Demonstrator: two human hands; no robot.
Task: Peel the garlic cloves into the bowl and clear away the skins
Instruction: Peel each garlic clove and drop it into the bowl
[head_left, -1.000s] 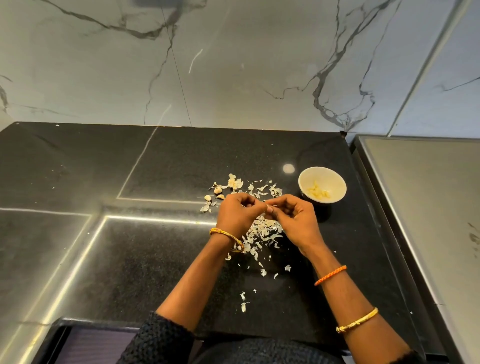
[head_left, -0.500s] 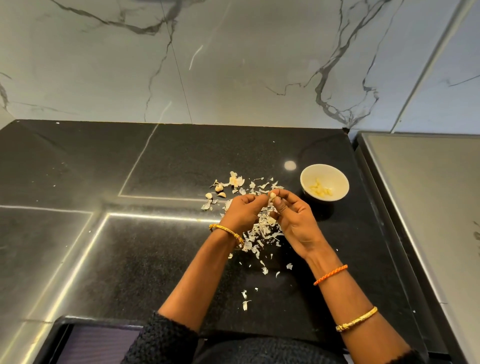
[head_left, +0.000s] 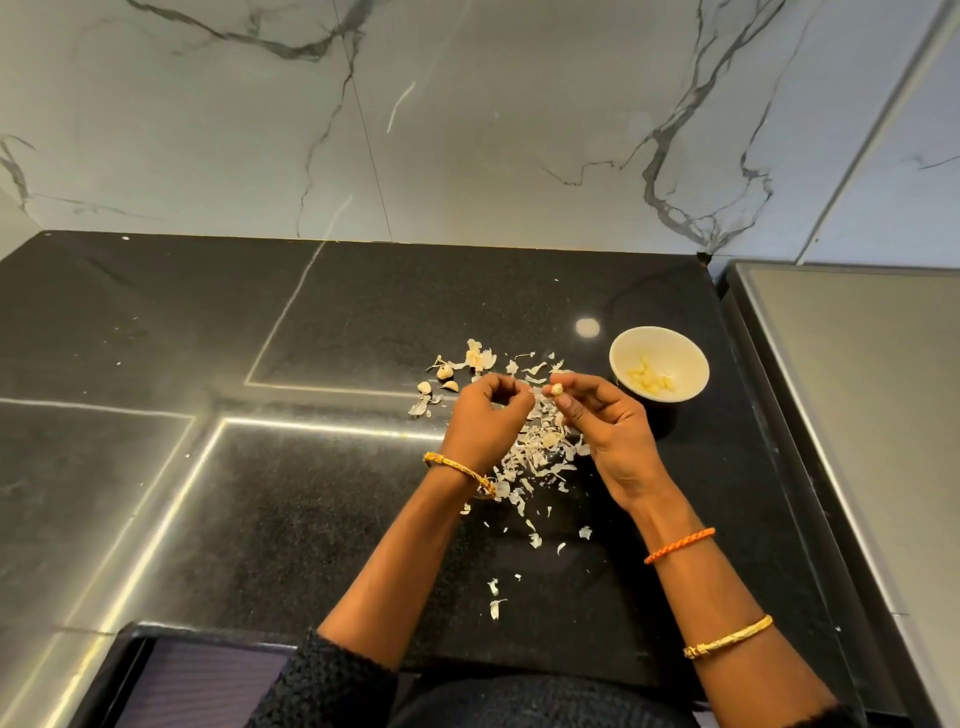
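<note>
head | right hand (head_left: 605, 431) pinches garlic clove (head_left: 557, 389) | left hand (head_left: 485, 421) curled, contents hidden

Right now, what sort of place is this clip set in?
Most likely a home kitchen. The work surface is a polished black stone counter against a marble-look wall, and a person is peeling a garlic clove over scattered skins beside a small bowl of peeled cloves.

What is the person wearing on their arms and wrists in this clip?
Both forearms are bare. The left wrist carries a gold bangle. The right arm has a braided orange cord at the wrist and a gold bangle further up. Dark knitted sleeves are pushed up near the elbows.
</note>
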